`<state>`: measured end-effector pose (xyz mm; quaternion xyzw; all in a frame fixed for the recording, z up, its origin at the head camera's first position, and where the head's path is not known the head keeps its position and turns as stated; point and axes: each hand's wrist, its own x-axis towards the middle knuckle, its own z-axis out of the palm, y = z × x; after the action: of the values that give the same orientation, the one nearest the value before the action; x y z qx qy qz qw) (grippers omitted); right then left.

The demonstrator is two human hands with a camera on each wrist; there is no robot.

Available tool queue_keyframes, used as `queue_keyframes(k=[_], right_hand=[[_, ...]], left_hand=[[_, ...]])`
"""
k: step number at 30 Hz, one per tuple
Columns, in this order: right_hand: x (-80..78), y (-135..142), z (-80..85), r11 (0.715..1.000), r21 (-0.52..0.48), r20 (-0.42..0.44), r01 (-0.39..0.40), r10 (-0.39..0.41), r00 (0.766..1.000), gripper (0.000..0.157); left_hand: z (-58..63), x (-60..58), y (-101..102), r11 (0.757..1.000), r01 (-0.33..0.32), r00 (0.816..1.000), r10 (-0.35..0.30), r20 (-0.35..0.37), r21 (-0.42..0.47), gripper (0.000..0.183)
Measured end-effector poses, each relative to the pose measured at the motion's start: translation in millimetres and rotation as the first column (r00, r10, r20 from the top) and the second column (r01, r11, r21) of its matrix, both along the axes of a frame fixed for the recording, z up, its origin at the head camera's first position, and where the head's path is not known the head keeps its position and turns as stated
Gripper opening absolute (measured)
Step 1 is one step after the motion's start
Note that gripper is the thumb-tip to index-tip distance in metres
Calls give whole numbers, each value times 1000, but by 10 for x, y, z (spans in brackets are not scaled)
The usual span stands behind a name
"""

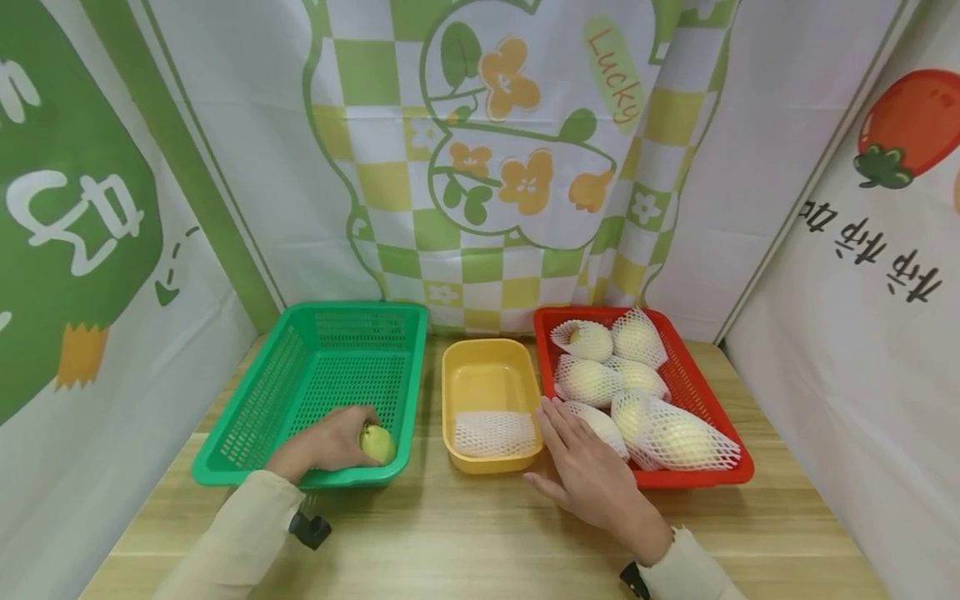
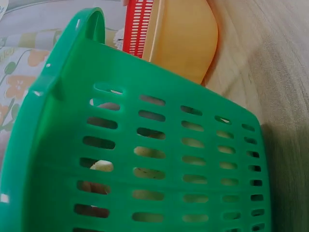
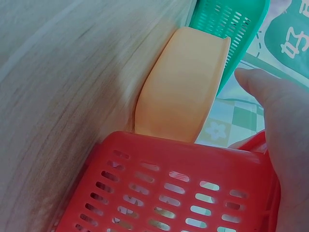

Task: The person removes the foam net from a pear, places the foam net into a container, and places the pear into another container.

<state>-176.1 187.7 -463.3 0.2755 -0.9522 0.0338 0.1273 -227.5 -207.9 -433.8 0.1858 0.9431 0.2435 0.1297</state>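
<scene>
left grip (image 1: 337,437) grasps yellow-green fruit (image 1: 379,446) inside green basket (image 1: 352,379); likely firm, smooth, bruisable; best cupped round its middle; right grip (image 1: 588,468) straight-fingered, holding nothing, at red basket (image 1: 697,478).

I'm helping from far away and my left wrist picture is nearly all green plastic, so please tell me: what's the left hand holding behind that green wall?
Observer: In the head view, the left hand grips a yellow-green fruit with no net on it, inside the green basket.

Child: Ooh! I can only see the outside of the yellow tray. Is something in it?

Observer: Yes, white netting lies in the near end of the yellow tray.

Child: And the right hand, is it grabbing anything?

Observer: No, the right hand holds nothing; its fingers are straight, by the near left corner of the red basket.
</scene>
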Motion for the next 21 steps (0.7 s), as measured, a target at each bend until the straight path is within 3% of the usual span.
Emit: queue_keyframes(k=[7, 11, 15, 21], right_hand=[[1, 0, 10, 1000, -4, 12, 0, 0, 1000, 92], [1, -2, 7, 1000, 7, 6, 0, 0, 1000, 91], [-5, 0, 2, 1000, 15, -3, 0, 0, 1000, 92], [-10, 6, 7, 1000, 22, 21, 11, -12, 1000, 93]], left_hand=[[53, -1, -45, 994, 105, 994, -105, -5, 7, 53], [139, 49, -97, 988, 154, 988, -154, 1, 9, 65], [335, 137, -121, 988, 153, 987, -153, -40, 10, 76], [642, 297, -58, 990, 142, 970, -135, -202, 20, 78]])
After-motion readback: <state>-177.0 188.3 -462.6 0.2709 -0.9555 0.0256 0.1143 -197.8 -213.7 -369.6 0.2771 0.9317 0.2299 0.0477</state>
